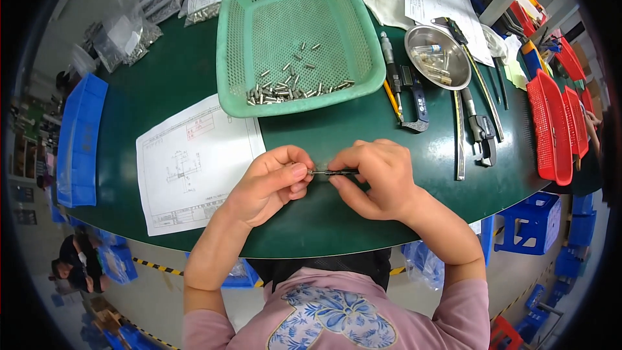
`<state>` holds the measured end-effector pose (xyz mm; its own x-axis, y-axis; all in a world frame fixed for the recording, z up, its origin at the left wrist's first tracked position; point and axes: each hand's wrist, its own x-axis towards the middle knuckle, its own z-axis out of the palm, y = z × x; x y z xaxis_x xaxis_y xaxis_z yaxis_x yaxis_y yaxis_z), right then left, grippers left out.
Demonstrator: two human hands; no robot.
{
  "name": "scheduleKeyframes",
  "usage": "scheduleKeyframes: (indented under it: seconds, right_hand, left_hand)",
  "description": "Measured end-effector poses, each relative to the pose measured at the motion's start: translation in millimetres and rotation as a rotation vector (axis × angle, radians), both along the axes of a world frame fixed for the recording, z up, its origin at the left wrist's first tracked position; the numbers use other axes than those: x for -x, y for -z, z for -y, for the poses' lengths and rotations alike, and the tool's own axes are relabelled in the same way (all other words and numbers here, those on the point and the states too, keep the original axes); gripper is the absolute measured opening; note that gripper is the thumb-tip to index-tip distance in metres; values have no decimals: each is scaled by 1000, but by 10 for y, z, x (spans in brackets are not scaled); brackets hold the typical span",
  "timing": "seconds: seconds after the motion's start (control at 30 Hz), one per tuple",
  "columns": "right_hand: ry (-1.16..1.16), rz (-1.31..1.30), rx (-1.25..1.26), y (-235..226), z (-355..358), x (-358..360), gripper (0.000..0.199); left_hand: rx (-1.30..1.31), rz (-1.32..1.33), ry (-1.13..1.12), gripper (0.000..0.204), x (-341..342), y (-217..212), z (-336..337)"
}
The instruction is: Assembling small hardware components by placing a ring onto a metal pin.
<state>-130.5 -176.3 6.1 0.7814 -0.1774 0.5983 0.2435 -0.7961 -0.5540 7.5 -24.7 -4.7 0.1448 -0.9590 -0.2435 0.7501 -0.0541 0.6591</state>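
Observation:
Above the near part of the green table [291, 230], my left hand [269, 185] pinches a small metal part [311, 172] between thumb and fingertips. My right hand [382, 178] is closed on a slim black-handled tool [334, 172] with a thin metal tip. The tip points left and meets the small part; I cannot tell whether it is inside it. Beyond my hands stands a green mesh basket [227, 58], with several small metal cylinders [278, 93] gathered along its near side. A printed drawing sheet [159, 188] lies left of my left hand.
Right of the basket lie micrometers [420, 107], a caliper [476, 71], a steel bowl [465, 78] of small items and a white glove [383, 5]. Red baskets [547, 129] line the right edge, a blue bin [81, 142] the left. Bags of parts [126, 39] sit at the far left.

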Motion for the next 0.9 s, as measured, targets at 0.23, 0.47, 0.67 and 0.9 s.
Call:
scheduleKeyframes:
  seconds: [0.23,0.47,0.67,0.9]
  right_hand:
    - [0,-13,84,46,-1,-16,18]
    - [5,6,89,42,9,-5,18]
    - [22,10,179,62,8,-25,16]
    - [21,1,173,89,21,-34,16]
  left_hand:
    - [-43,-36,-14,11,-8,30,-33]
    - [-67,-18,-28,14,22,27,-26]
    - [-122,217,-146,14,51,37,-37]
    - [-124,300,-235,14,102,45,-44]
